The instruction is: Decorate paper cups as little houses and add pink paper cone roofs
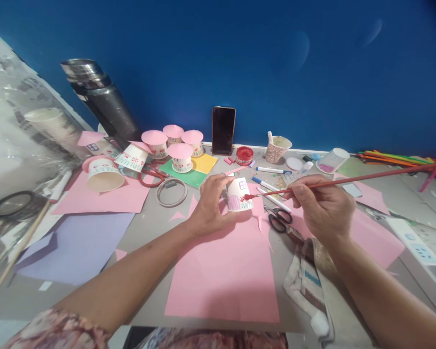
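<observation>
The left hand [210, 206] clasps the upturned paper cup [239, 195] to steady it — the right hand [321, 208] pinches a paintbrush [349, 180], red tip touching its side.

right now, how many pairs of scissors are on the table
2: red-handled scissors by the tipped paper cups at left; black-handled scissors just left of the right hand. More could hide under the paper.

Paper cup [239, 195]: matt white paper is noted. Paintbrush [349, 180]: a smooth, red-coated handle is seen. Pink sheet [225, 276]: matt paper. Flask [107, 109]: dark metal, softly glossy. Rag [308, 286]: coarse woven cloth. Phone [224, 130]: glossy black glass.
</observation>
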Demonstrator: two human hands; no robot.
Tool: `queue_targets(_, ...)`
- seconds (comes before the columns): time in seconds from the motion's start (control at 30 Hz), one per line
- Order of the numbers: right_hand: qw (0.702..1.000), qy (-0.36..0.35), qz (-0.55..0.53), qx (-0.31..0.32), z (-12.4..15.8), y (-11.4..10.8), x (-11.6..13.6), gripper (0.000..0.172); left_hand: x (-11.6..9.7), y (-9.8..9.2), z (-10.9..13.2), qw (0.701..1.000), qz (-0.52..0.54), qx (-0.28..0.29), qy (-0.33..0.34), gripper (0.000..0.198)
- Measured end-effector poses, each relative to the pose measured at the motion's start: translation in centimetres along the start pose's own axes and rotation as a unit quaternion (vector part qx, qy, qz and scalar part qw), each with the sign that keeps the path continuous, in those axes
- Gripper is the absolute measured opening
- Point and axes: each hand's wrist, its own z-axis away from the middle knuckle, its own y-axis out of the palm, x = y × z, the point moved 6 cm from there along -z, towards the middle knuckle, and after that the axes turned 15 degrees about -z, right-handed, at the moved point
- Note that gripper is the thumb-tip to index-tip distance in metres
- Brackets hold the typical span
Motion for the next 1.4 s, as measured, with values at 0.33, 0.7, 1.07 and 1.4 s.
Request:
queue_targets(0.33,1.0,-0.008,0.004,-0.024,-0.3,-0.4,0.4,0.025,0.0,0.0,0.0,1.0,0.003,0.008,-0.023,0.085)
queue_targets(0.7,0.995,0.061,-0.071,-0.041,-1.3,-1.6,-2.1,0.028,1.4,-0.8,-0.4,0.996,0.042,-0.001,-0.075,0.072)
queue_targets(1.07,0.993,0.065,-0.094,0.03,-3.2,1.4,0.3,0.024,1.5,-1.5,-0.6,0.987,0.094,0.022,-0.129,0.075)
queue_targets(1.4,0.946,0.143,-0.292,-0.013,-3.4,1.9,0.2,0.025,0.6,-4.3,-1.9,0.976,0.132,0.088,-0.147,0.072)
